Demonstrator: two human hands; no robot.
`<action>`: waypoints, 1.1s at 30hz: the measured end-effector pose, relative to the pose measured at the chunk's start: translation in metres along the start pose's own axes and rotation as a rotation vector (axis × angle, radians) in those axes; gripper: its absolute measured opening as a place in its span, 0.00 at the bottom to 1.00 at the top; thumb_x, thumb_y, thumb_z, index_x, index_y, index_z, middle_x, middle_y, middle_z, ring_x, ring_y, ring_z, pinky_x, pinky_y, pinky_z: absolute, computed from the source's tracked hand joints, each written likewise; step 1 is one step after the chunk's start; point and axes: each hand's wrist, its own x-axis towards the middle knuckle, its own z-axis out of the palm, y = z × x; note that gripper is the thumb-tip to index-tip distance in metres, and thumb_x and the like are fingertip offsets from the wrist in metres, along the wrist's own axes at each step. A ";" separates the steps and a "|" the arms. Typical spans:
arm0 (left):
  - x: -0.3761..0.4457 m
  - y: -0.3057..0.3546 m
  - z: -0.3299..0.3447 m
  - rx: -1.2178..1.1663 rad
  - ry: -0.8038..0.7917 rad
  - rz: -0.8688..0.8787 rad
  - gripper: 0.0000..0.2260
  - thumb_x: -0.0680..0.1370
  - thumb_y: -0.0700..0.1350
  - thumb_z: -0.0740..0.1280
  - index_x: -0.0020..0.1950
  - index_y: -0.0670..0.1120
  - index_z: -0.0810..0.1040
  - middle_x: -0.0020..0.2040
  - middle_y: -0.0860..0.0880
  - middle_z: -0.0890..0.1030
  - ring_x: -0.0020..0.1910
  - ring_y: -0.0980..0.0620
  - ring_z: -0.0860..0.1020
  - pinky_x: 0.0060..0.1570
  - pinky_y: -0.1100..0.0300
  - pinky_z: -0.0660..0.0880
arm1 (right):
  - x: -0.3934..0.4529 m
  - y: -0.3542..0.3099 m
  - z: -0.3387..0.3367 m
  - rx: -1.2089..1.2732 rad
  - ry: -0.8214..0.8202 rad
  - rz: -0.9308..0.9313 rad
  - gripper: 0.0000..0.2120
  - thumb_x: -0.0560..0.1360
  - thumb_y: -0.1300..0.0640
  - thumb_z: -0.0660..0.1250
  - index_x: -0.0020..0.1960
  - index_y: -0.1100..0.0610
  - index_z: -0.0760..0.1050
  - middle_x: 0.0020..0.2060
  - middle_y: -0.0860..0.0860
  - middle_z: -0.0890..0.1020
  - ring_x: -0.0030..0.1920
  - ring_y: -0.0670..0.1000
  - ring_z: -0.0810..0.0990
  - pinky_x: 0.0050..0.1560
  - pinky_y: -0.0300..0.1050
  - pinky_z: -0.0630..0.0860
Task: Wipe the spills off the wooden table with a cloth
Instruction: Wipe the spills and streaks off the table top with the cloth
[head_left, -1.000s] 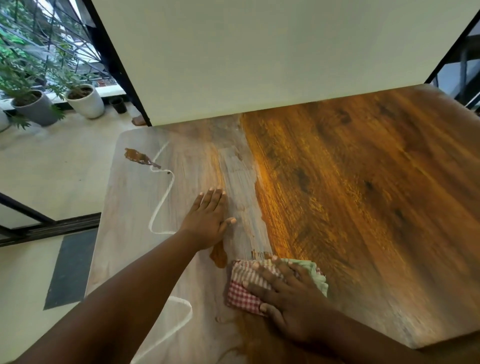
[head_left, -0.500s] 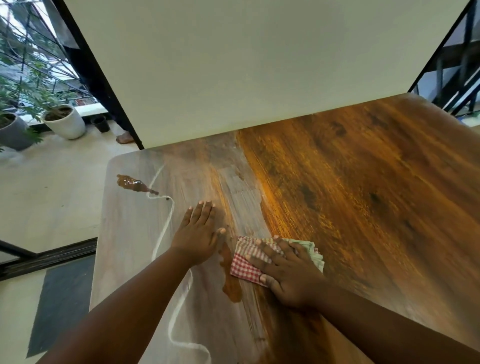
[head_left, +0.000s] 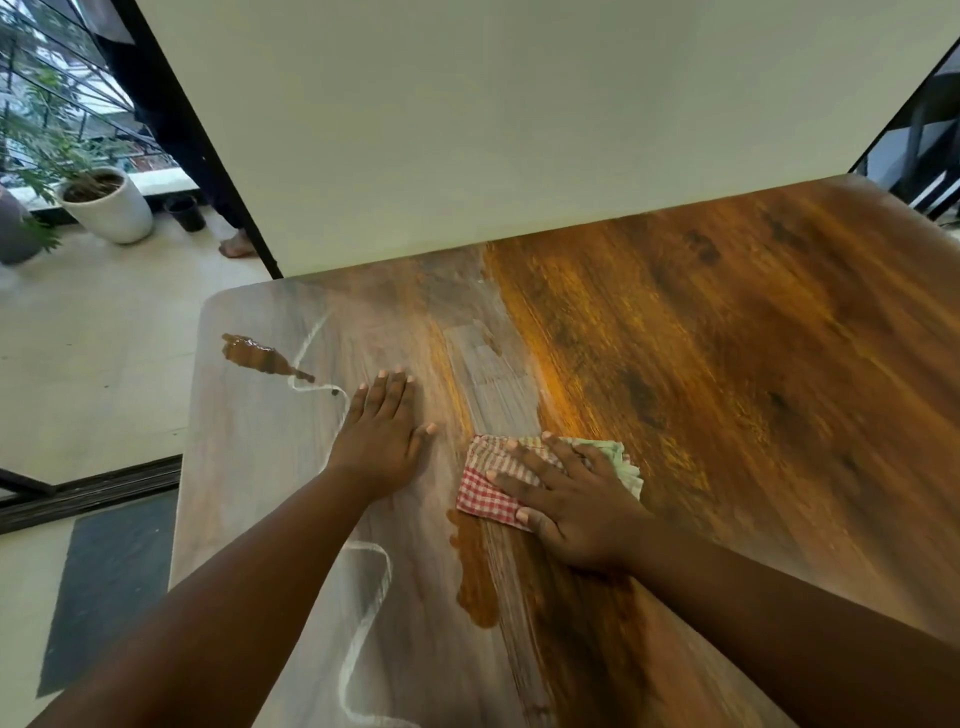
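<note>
A: Starting at the left, the potted plant (head_left: 106, 200) sits out on the floor by the railing, then the wooden table (head_left: 753, 374) begins, and near its far left corner there's a brown spill (head_left: 257, 356), untouched, with a thin white squiggle (head_left: 363, 613) trailing from it toward us

B: And the left hand (head_left: 382, 439)?

A: Flat on the wood, fingers straight, grasping nothing, just bracing. Same job it was doing a second ago

B: Moving right, here's the action

A: Yes! The cloth (head_left: 498, 480), red check with a green fold, lies mid-table under the right hand (head_left: 576, 501), fingers spread and pressing it down rather than clenching it. It has slid away from us over the last second, and a long brown streak (head_left: 475, 571) now shows just behind its near edge

B: So that pass smeared more than it lifted?

A: My read exactly: a stripe where a small blob was. That wants another pass back, and the far-left puddle and white line remain
</note>
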 end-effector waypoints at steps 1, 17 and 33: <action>0.004 -0.001 0.000 0.002 0.005 0.003 0.34 0.78 0.62 0.38 0.78 0.43 0.42 0.79 0.43 0.42 0.77 0.47 0.39 0.73 0.52 0.34 | 0.004 0.001 -0.002 -0.007 -0.005 -0.003 0.24 0.78 0.36 0.36 0.72 0.30 0.33 0.74 0.43 0.36 0.77 0.57 0.37 0.70 0.58 0.32; 0.062 -0.017 -0.008 -0.019 0.042 0.043 0.31 0.80 0.58 0.41 0.78 0.41 0.44 0.79 0.42 0.44 0.77 0.47 0.39 0.73 0.53 0.32 | 0.075 0.031 -0.026 -0.068 0.021 -0.048 0.25 0.80 0.38 0.39 0.76 0.35 0.40 0.79 0.48 0.46 0.77 0.58 0.43 0.71 0.61 0.41; 0.070 -0.018 -0.007 -0.119 0.045 0.060 0.30 0.79 0.54 0.42 0.78 0.43 0.45 0.79 0.45 0.46 0.77 0.50 0.41 0.75 0.54 0.38 | 0.152 0.058 -0.045 -0.091 0.021 -0.011 0.24 0.80 0.38 0.39 0.75 0.34 0.39 0.78 0.46 0.44 0.77 0.56 0.42 0.71 0.61 0.43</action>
